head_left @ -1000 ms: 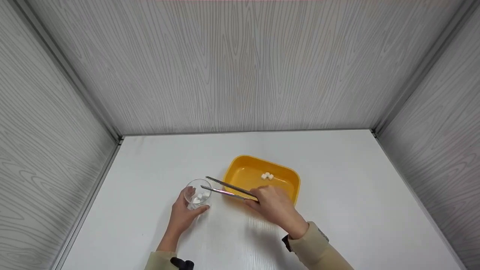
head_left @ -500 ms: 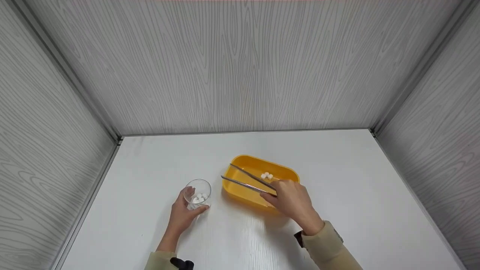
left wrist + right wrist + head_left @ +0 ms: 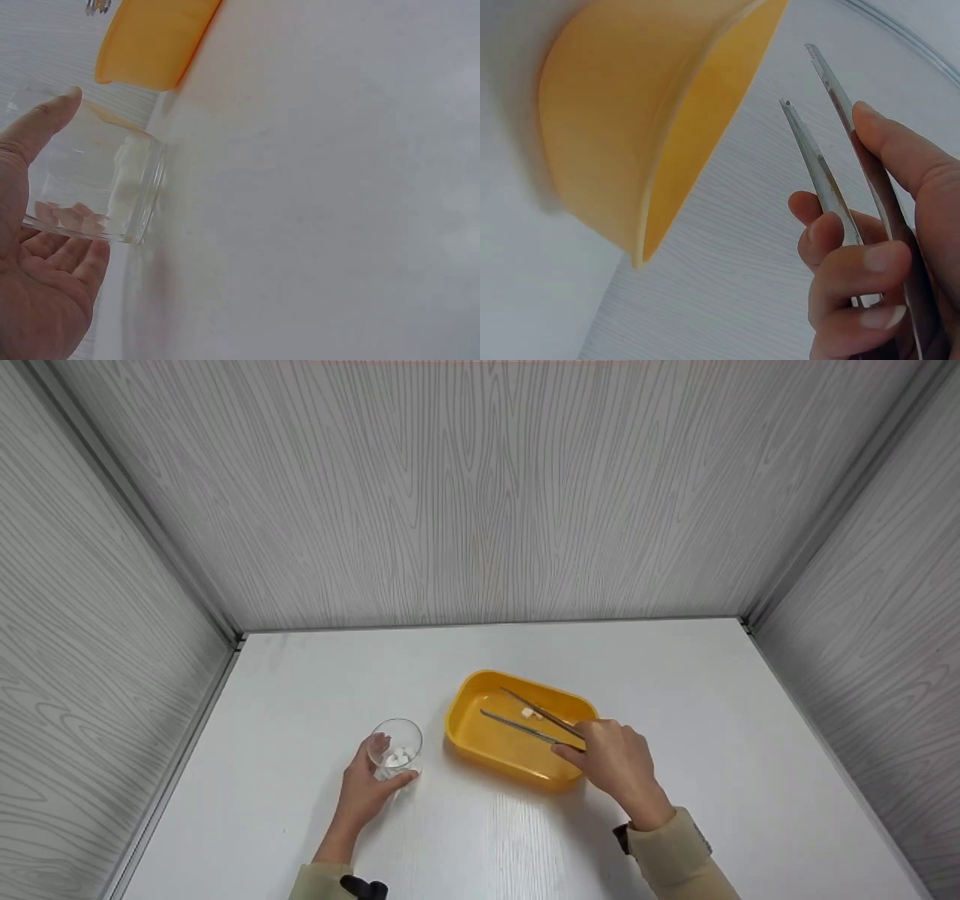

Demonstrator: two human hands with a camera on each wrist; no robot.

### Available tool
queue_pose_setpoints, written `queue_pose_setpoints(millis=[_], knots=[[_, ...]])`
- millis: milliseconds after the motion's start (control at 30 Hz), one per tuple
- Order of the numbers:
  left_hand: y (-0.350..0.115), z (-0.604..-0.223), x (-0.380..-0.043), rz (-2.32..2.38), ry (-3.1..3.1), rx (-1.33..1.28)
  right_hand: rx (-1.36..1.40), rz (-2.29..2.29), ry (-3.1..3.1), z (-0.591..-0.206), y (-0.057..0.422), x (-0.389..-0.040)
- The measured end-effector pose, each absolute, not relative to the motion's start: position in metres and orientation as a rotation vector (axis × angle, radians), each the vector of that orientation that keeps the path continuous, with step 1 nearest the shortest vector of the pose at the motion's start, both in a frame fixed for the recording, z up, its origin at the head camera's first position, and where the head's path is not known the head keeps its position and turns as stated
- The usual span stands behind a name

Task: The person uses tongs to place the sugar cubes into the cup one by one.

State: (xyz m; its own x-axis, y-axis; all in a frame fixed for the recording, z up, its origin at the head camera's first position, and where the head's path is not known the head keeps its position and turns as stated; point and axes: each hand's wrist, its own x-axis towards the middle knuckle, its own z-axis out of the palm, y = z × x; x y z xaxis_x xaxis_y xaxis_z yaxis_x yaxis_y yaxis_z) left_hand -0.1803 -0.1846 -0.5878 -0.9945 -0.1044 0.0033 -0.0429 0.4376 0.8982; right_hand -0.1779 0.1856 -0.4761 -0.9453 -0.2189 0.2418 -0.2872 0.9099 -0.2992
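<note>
My left hand (image 3: 366,789) holds a clear drinking glass (image 3: 396,735), thumb on one side and fingers on the other. Several white cubes (image 3: 400,757) lie at its bottom; the left wrist view shows the glass (image 3: 90,161) on the white surface. With my right hand (image 3: 619,757) I grip metal tongs (image 3: 525,727), their arms apart with nothing between the tips. The tongs are over a yellow tray (image 3: 469,750). Inside it sit a few white cubes (image 3: 527,712), partly covered by one tong arm. In the right wrist view the tongs (image 3: 832,172) stand above the tray's rim.
The tray stands on a white table (image 3: 315,675), to the right of the glass. Grey wood-grain panels (image 3: 480,495) enclose the table at the back and on both sides.
My right hand has moved the tongs rightward, from beside the glass's rim to over the yellow tray. The left hand and the glass have stayed in place.
</note>
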Motion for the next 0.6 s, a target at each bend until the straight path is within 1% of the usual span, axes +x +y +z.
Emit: queue_pose_setpoints(millis=[600], knots=[[-0.184, -0.588, -0.179, -1.66, -2.59, 0.112, 0.282, 0.372, -2.934, -0.495, 0.203, -0.183]])
